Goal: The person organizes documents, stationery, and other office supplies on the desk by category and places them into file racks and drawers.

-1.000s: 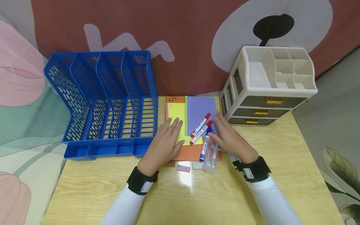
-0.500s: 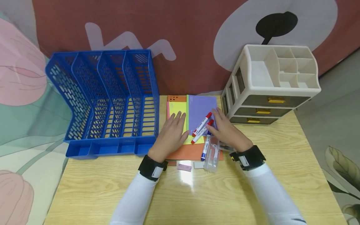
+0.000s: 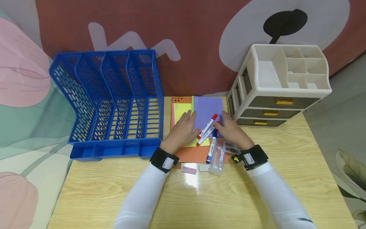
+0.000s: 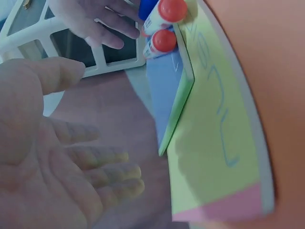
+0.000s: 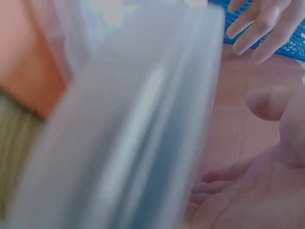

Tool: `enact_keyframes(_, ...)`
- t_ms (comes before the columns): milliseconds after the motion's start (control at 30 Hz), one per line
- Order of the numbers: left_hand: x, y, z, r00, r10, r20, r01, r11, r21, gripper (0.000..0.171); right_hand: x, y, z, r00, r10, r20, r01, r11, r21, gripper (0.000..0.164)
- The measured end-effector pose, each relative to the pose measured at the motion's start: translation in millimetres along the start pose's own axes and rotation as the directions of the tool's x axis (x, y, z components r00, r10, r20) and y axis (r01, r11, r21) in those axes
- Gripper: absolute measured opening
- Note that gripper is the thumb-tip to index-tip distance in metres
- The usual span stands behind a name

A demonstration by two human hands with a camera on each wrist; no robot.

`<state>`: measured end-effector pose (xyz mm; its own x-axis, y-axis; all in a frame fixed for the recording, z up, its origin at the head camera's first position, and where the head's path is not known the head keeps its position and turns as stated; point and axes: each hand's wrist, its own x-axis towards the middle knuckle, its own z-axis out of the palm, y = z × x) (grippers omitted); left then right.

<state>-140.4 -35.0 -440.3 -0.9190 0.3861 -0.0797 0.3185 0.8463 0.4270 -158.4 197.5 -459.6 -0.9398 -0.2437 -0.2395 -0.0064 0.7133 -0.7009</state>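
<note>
My left hand (image 3: 181,132) hovers by the yellow notebook (image 3: 180,109), its fingers extended and holding nothing. To the right, my right hand (image 3: 233,132) is beside the right edge of the purple notebook (image 3: 208,106), fingers loosely spread; whether it touches the edge I cannot tell. Two red markers (image 3: 207,126) lie across the purple notebook, with a blue marker (image 3: 211,150) just below. Under the stack shows an orange notebook (image 3: 194,155). A clear plastic case (image 3: 216,165) lies at its lower right, and another clear case (image 3: 231,148) sits partly hidden by my right wrist.
A blue file rack (image 3: 114,149) with several slots stands at the left. The white drawer organizer (image 3: 294,92) occupies the right. A pink eraser (image 3: 189,170) and a pale eraser (image 3: 204,168) lie on the wooden table (image 3: 200,203) in front of the stack.
My left hand has shifted right and slightly up, toward the purple notebook. My right hand has moved a little up and stays beside the stack. The notebooks and markers keep their arrangement.
</note>
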Motion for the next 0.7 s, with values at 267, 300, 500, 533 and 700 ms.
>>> enact_keyframes(267, 15.3, 7.9, 17.5, 0.987, -0.163, 0.016, 0.163, 0.986, -0.021, 0.076, -2.8, 2.3, 0.5, 0.995, 0.099, 0.030, -0.102, 0.989, 0.106, 0.080)
enact_keyframes(300, 16.2, 8.6, 20.0, 0.985, -0.170, 0.022, 0.170, 0.985, -0.028, 0.075, -3.6, 2.2, 0.3, 0.993, 0.115, 0.032, -0.117, 0.987, 0.108, 0.081)
enact_keyframes(500, 18.5, 11.1, 27.9, 0.984, -0.157, 0.082, 0.164, 0.983, -0.085, 0.072, -4.6, 1.6, -0.4, 0.990, 0.141, 0.015, -0.142, 0.980, 0.143, 0.080)
enact_keyframes(533, 18.6, 11.3, 28.1, 0.984, -0.156, 0.092, 0.165, 0.981, -0.098, 0.071, -4.3, 1.5, -0.5, 0.989, 0.146, 0.011, -0.146, 0.978, 0.152, 0.079)
enact_keyframes(700, 20.5, 12.1, 28.0, 0.982, -0.165, 0.095, 0.183, 0.956, -0.231, 0.068, -4.3, -0.4, -1.8, 0.984, 0.176, -0.015, -0.167, 0.955, 0.246, 0.074)
